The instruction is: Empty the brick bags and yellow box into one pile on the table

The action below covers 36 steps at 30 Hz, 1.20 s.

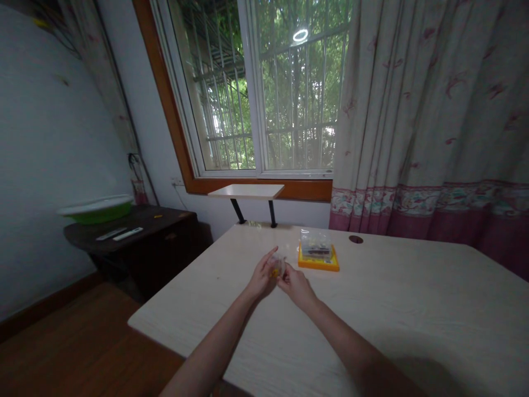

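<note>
Above the pale table, both hands meet at a small clear plastic packet (278, 266) with something yellow inside. It could be a bag or a little container; I cannot tell which. My left hand (259, 278) grips it from the left, thumb and fingers around its side. From the right, the fingertips of my right hand (297, 285) pinch its edge. Just beyond, to the right, lies a flat orange-yellow box (319, 266) with a transparent plastic case (316, 243) on top, holding small pieces too dim to name.
The pale wooden table (397, 309) has a round cable hole (356, 239) near its back edge. A raised white shelf (248, 191) on black legs stands at the back left. Left of the table, a dark side table (165, 226) carries a green basin (103, 212).
</note>
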{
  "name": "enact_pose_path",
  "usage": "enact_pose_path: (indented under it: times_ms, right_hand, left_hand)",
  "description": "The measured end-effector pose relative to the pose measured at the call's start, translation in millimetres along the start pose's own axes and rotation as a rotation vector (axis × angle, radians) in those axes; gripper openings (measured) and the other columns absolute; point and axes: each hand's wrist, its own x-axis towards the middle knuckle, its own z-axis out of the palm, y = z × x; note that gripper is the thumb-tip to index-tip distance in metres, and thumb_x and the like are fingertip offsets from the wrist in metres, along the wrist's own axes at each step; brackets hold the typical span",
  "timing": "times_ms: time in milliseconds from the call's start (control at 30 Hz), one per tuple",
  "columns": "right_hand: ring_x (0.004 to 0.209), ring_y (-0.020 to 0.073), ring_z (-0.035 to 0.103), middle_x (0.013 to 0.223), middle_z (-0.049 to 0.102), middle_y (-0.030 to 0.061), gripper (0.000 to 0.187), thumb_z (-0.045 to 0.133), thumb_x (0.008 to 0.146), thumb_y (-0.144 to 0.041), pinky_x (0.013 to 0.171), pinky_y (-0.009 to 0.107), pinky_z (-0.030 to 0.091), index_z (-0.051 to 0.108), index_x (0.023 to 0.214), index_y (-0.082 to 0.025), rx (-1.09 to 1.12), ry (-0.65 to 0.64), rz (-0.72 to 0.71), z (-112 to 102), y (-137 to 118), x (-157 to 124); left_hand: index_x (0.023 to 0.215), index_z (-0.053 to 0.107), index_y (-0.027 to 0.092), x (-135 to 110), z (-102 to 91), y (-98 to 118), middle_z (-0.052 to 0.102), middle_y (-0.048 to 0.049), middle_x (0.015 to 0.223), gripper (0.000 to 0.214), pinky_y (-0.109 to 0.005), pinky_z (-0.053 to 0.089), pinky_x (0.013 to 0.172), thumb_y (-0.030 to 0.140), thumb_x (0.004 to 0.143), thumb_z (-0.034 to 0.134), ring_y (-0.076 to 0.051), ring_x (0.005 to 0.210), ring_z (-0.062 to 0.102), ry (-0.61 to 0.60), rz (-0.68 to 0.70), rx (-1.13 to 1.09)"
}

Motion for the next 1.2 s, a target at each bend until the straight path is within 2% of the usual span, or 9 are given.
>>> enact_pose_path:
  times_ms: [167,367,567,667,800,900,1100,1200]
  right_hand:
    - [0.062,0.0125,0.057,0.073,0.062,-0.0002,0.029,0.051,0.075,-0.020,0.057,0.019,0.038,0.052,0.104,-0.021,0.007,-0.001,-0.029,-0.9,1.1,-2.3]
    - [0.066,0.0142,0.058,0.076,0.064,0.0010,0.046,0.049,0.075,-0.019,0.061,0.021,0.040,0.044,0.121,-0.022,-0.043,-0.018,-0.052,-10.3,-0.7,-5.7]
    - [0.067,0.0147,0.058,0.082,0.064,0.0036,0.057,0.047,0.075,-0.016,0.064,0.022,0.042,0.036,0.130,-0.021,-0.106,-0.049,-0.077,-19.0,0.8,-7.6]
    - [0.073,0.0150,0.059,0.089,0.064,0.0044,0.058,0.047,0.075,-0.014,0.069,0.023,0.043,0.035,0.131,-0.022,-0.150,-0.039,-0.111,-19.9,0.4,-8.4]
    - [0.077,0.0152,0.059,0.095,0.064,0.0048,0.060,0.048,0.075,-0.014,0.072,0.023,0.043,0.034,0.133,-0.022,-0.190,-0.032,-0.132,-19.2,0.8,-8.7]
    - [0.079,0.0155,0.060,0.099,0.063,0.0046,0.061,0.049,0.076,-0.014,0.072,0.023,0.044,0.032,0.133,-0.023,-0.189,-0.017,-0.140,-18.8,1.4,-8.6]
    - [0.086,0.0164,0.060,0.109,0.061,0.0038,0.057,0.048,0.078,-0.016,0.075,0.024,0.044,0.033,0.132,-0.027,-0.180,0.017,-0.132,-21.2,-2.4,-10.0]
    - [0.091,0.0171,0.059,0.113,0.059,0.0053,0.054,0.046,0.078,-0.017,0.077,0.025,0.044,0.034,0.131,-0.025,-0.182,0.012,-0.113,-22.5,-5.0,-11.5]
  left_hand:
    - [0.124,0.046,0.010,-0.8,-5.0,2.2,0.062,-0.0053,0.082,0.062,-0.028,0.042,0.073,0.047,0.075,0.053,-0.016,0.074,0.055,-0.034,-0.029,-0.012]
    - [0.129,0.040,0.012,-2.7,-10.1,3.6,0.062,-0.0104,0.097,0.068,-0.034,0.041,0.083,0.053,0.076,0.049,-0.021,0.088,0.057,-0.130,0.000,-0.060]
    - [0.124,0.047,0.019,-6.8,-16.5,5.1,0.048,-0.0093,0.126,0.053,-0.033,0.031,0.099,0.049,0.080,0.045,-0.022,0.115,0.043,-0.107,0.125,0.222]
    - [0.124,0.046,0.019,-6.8,-21.0,-3.0,0.052,-0.0091,0.121,0.049,-0.034,0.035,0.096,0.044,0.082,0.043,-0.020,0.107,0.050,-0.105,0.098,0.305]
    - [0.112,0.054,0.018,-6.3,-22.2,-10.6,0.061,-0.0096,0.103,0.040,-0.033,0.041,0.088,0.041,0.083,0.042,-0.019,0.094,0.056,-0.081,0.071,0.317]
    - [0.109,0.057,0.019,-6.9,-19.3,-8.4,0.061,-0.0095,0.102,0.038,-0.031,0.042,0.087,0.042,0.080,0.045,-0.020,0.096,0.055,-0.078,0.064,0.292]
    - [0.105,0.060,0.015,-6.2,-13.8,-0.5,0.063,-0.0105,0.097,0.043,-0.035,0.043,0.085,0.044,0.075,0.053,-0.022,0.092,0.057,0.045,0.028,0.164]
    - [0.106,0.061,0.014,-5.6,-14.5,4.0,0.061,-0.0121,0.106,0.046,-0.036,0.041,0.088,0.045,0.073,0.056,-0.023,0.096,0.056,0.016,0.033,0.202]
